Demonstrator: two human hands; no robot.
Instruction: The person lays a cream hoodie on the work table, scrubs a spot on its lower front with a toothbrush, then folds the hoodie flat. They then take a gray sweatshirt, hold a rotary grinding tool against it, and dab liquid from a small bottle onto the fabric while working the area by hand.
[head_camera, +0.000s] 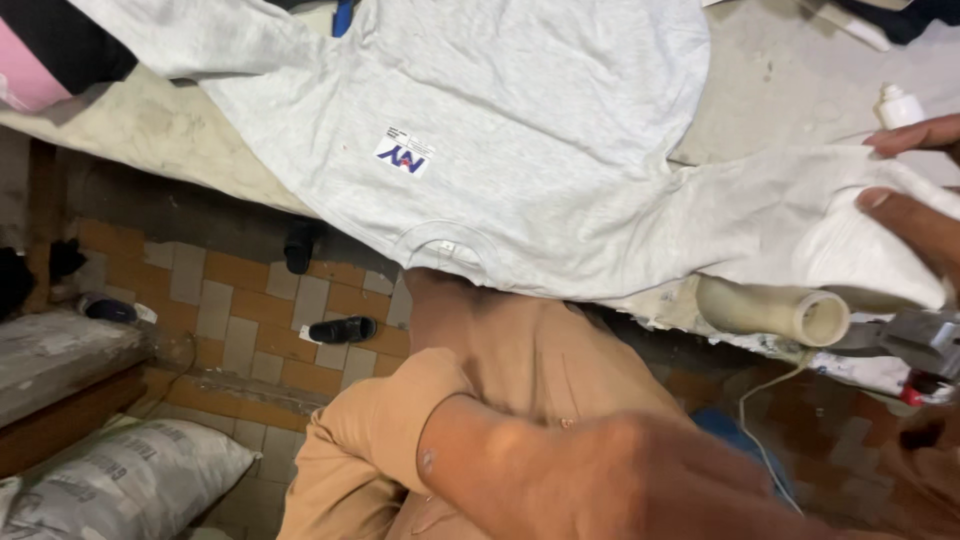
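Observation:
A light grey sweatshirt (520, 130) lies spread on a worn table (790, 70), its neck hanging over the near edge and a small printed label on its body. At the right edge, my right hand (915, 200) pinches the end of one sleeve (800, 220) between thumb and fingers. My left hand (650, 480) sits low and close to the camera, badly blurred, below the table edge and in front of my tan clothing (530, 350). Its fingers cannot be made out, and nothing shows in it.
A white tube (775, 310) pokes out under the sleeve, with a grey metal tool (925, 340) beside it. A white bottle (897, 105) stands at the far right. Below lie dark sandals (340, 328) on a tiled floor, a printed sack (130, 485) and a white cable (760, 420).

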